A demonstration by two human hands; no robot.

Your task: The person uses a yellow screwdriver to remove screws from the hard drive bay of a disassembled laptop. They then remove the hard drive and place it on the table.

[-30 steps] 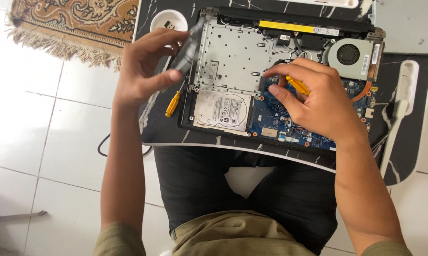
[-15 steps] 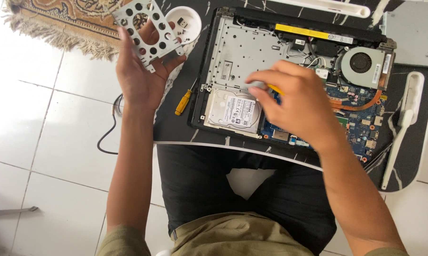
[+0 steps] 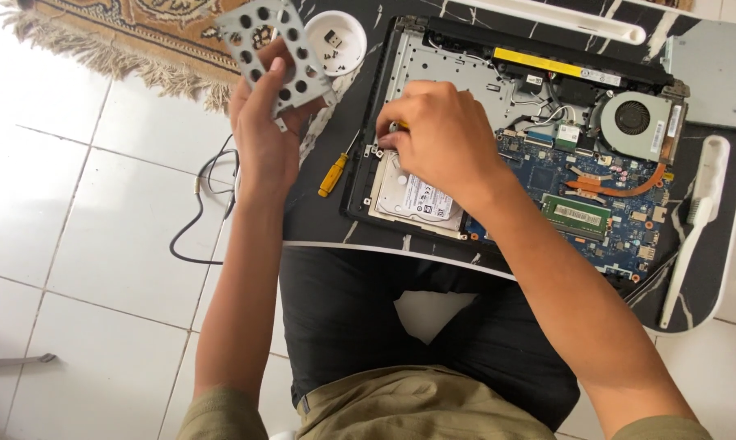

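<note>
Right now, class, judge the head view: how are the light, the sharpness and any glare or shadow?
Head view: bright, even daylight; the white floor tiles look nearly washed out; the opened laptop stays sharp; the perforated metal bracket in the left hand is slightly soft; the right hand casts only faint shadow on the hard drive.
</note>
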